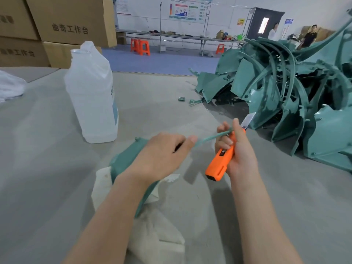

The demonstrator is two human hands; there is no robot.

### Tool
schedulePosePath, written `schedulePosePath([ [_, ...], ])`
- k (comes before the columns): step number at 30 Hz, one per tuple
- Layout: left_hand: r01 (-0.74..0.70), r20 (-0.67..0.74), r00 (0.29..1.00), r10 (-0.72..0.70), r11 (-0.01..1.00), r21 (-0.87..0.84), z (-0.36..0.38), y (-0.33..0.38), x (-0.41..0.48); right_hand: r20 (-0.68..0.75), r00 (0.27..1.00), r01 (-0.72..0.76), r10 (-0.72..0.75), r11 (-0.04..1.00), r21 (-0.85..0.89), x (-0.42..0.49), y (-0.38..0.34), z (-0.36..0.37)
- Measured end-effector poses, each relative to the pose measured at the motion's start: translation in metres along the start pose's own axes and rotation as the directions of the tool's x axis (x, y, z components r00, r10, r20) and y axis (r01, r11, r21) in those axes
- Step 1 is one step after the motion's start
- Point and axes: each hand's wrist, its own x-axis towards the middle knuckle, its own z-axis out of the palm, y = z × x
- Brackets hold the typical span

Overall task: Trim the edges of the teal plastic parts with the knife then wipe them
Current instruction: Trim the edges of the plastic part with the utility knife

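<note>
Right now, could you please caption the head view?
Right hand holds orange knife to teal part gripped by left hand.

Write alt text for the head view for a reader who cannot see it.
A right hand grips an orange knife, blade out, at the end of a thin teal strip the left hand holds, above a teal part on a white cloth. A translucent jug stands left, a pile of teal parts right.

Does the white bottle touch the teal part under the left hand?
Apart. The head view shows bare grey table between the white bottle and the nearest corner of the teal part.
</note>
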Motion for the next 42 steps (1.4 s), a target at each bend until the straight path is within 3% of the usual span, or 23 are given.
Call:
schedulePosePath([
  [2,0.021,-0.081,0.997,-0.019,1.000,0.020,0.000,-0.006,0.001,-0.122,0.981,0.099,-0.149,0.934,-0.345,0.001,0.004,0.000],
  [3,0.022,-0.136,0.991,-0.019,1.000,0.022,-0.002,-0.008,0.000,-0.137,0.963,0.129,-0.232,0.843,-0.522,0.001,0.006,0.000],
  [5,0.015,-0.272,0.962,-0.005,0.999,0.034,-0.006,-0.013,0.001,-0.081,0.946,0.169,-0.313,0.693,-0.701,-0.001,0.009,0.001],
  [7,0.030,-0.342,0.940,-0.009,0.998,0.057,-0.009,-0.017,0.003,0.023,0.932,0.246,-0.362,0.583,-0.775,-0.004,0.013,0.002],
  [10,0.029,-0.336,0.942,-0.010,0.998,0.052,-0.007,-0.018,0.000,0.188,0.861,0.389,-0.473,0.373,-0.842,-0.011,0.021,0.006],
  [15,0.043,-0.331,0.943,-0.026,0.998,0.043,-0.006,-0.017,-0.004,0.265,0.790,0.432,-0.553,0.195,-0.881,-0.012,0.023,0.003],
  [28,0.054,-0.305,0.952,-0.036,0.997,0.049,-0.002,-0.021,-0.003,0.392,0.781,0.477,-0.486,0.061,-0.877,-0.013,0.033,0.003],
  [42,0.136,-0.322,0.941,-0.102,0.987,0.086,0.001,-0.025,0.003,0.453,0.807,0.512,-0.380,0.067,-0.856,-0.019,0.048,0.009],
])
